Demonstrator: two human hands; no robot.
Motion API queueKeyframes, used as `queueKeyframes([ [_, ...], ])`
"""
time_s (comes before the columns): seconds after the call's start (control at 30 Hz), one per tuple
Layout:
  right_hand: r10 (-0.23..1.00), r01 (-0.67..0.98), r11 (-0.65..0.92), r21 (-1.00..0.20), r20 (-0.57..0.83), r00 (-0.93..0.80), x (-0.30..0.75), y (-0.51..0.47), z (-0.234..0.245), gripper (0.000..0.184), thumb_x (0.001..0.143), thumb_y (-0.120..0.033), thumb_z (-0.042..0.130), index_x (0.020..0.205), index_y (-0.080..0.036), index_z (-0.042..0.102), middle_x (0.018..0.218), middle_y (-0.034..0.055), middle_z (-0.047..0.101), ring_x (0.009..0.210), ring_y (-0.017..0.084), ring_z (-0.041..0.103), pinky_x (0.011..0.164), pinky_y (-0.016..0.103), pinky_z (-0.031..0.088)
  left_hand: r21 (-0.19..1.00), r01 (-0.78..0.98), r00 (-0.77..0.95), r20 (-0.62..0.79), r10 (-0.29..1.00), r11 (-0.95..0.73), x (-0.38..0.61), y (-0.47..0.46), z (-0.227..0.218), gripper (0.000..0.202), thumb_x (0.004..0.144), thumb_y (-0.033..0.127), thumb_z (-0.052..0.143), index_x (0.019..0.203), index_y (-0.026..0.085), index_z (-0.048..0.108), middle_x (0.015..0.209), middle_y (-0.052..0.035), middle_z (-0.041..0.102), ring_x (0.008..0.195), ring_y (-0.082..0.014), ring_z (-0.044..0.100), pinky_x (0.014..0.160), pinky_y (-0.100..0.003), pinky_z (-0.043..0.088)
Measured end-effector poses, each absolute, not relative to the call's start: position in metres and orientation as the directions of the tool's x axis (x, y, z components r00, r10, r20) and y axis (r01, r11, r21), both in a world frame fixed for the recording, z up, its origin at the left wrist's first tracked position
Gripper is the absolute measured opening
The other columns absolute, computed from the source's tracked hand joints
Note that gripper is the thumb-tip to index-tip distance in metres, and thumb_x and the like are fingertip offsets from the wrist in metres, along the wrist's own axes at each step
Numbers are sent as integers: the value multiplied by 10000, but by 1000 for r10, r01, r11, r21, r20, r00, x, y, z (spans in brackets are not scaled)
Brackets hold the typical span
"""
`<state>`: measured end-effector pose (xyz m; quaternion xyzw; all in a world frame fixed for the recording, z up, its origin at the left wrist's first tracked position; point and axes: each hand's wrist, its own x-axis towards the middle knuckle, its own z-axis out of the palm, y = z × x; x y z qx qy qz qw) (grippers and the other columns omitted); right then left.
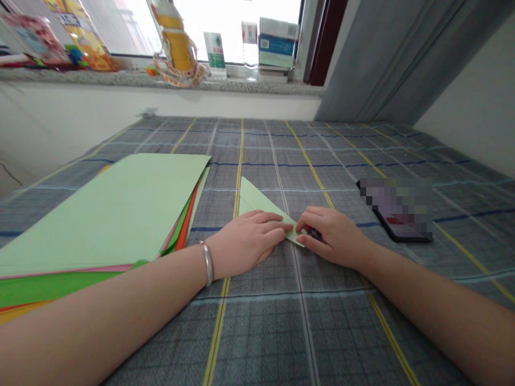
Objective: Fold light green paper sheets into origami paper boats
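1. Head view: left hand (245,241) lies flat, fingertips pressing a pale green triangular paper sheet (259,206) onto grey plaid cloth (257,332), steadying it.
2. Right hand (333,238) pinches the sheet's pointed end, between both hands.
3. Stack of green-topped coloured paper (100,209) sits left of the left hand; black smartphone (396,212), pixelated, right of the right hand.

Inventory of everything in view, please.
folded paper: 1, pale green, on the plaid cover between the hands
paper stack: 1, pale green on top, pink, green and orange edges below, left on the cover
plaid cover: 1, grey with yellow and blue lines, under the paper
smartphone: 1, black, partly pixelated, right on the cover
drink bottle: 1, yellow-orange, on the windowsill
clear bottle: 1, colourless, on the windowsill
box stack: 1, white and blue, on the windowsill
curtain: 1, grey, right of the window
bangle: 1, silver, left wrist
left hand: 1, bare, touching the folded paper
right hand: 1, bare, at the folded paper's tip
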<state>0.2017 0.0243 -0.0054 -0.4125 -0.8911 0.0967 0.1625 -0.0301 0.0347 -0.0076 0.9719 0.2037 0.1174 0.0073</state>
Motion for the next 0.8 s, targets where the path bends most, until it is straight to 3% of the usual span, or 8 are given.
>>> queueKeyframes([
  [0.07, 783, 714, 620, -326, 202, -588, 200, 25, -5, 266, 933, -378, 425, 836, -190, 586, 795, 23, 583, 751, 160, 525, 683, 291, 371, 95, 386, 883, 250, 397, -918, -30, 35, -9, 269, 940, 165, 393, 1146, 142, 565, 1273, -64, 590, 1200, -202, 498, 1035, -378, 410],
  [0.23, 818, 755, 575, -315, 231, -527, 198, 30, -11, 74, 833, -256, 549, 805, -197, 584, 731, -1, 580, 706, 154, 498, 657, 280, 364, 150, 338, 885, 286, 368, -929, -28, 36, -8, 302, 926, 136, 391, 1180, 152, 553, 1246, -79, 599, 1203, -189, 504, 1049, -378, 407],
  [0.37, 803, 742, 595, -309, 271, -531, 199, 32, -14, 46, 800, -247, 575, 794, -209, 601, 734, 7, 588, 742, 172, 506, 716, 311, 390, 167, 338, 883, 286, 373, -926, -28, 37, -8, 355, 917, 135, 405, 1248, 167, 528, 1233, -88, 604, 1197, -190, 505, 1048, -390, 409],
  [0.5, 787, 734, 613, -293, 308, -534, 200, 31, -17, 155, 801, -259, 575, 947, -211, 600, 1017, 70, 618, 1008, 219, 530, 907, 386, 405, 154, 331, 898, 253, 361, -931, -28, 37, -8, 357, 923, 144, 407, 1252, 191, 537, 1279, -61, 584, 1232, -202, 473, 1077, -409, 375],
  [0.63, 817, 782, 574, -242, 241, -525, 199, 31, -22, 355, 850, -331, 524, 1194, -245, 520, 1409, 105, 426, 1346, 268, 314, 1090, 521, 246, 135, 358, 888, 255, 382, -924, -27, 35, -7, 348, 933, 141, 384, 1236, 194, 548, 1310, -50, 561, 1254, -211, 444, 1086, -413, 357],
  [0.8, 873, 850, 486, -203, 151, -463, 198, 31, -25, 495, 834, -272, 494, 1325, -241, 436, 1492, 123, 326, 1411, 288, 201, 1117, 584, 137, 117, 399, 880, 228, 416, -909, -28, 34, -8, 307, 930, 156, 401, 1185, 211, 563, 1368, -23, 515, 1284, -229, 412, 1097, -465, 329],
])
